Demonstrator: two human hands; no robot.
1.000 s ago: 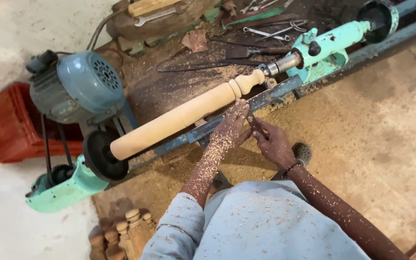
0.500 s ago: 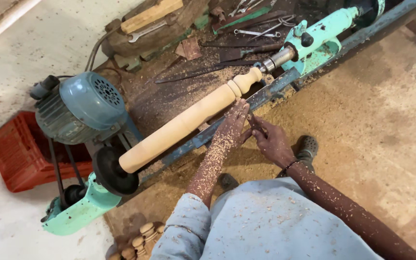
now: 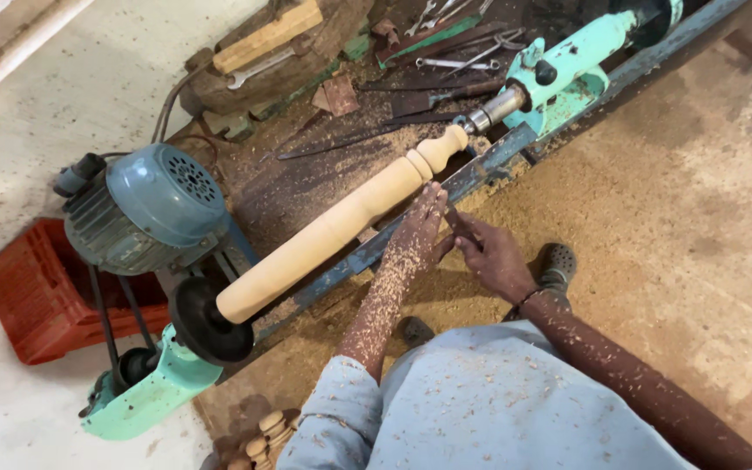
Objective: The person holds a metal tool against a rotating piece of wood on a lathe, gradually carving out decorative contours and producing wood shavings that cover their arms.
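A pale turned wooden spindle (image 3: 341,228) is mounted on a lathe between a black faceplate (image 3: 211,322) and a turquoise tailstock (image 3: 567,70). My left hand (image 3: 418,233), dusted with sawdust, lies flat with fingers stretched against the blue lathe rail (image 3: 480,170), just below the spindle's beaded end. Beside it, my right hand (image 3: 491,254) pinches a thin dark tool (image 3: 451,218) whose tip points toward the left fingers. Both hands are close together in front of the lathe bed.
A blue-grey electric motor (image 3: 145,209) drives the headstock by belts. A red plastic crate (image 3: 32,292) sits at left. Wrenches and chisels (image 3: 446,52) lie behind the lathe. Turned wooden pieces (image 3: 263,435) stand near my lap. Sawdust covers the floor (image 3: 654,200).
The view has shifted, so the lathe sits lower and further right in the picture. My hands stay together at the rail below the spindle's beaded end.
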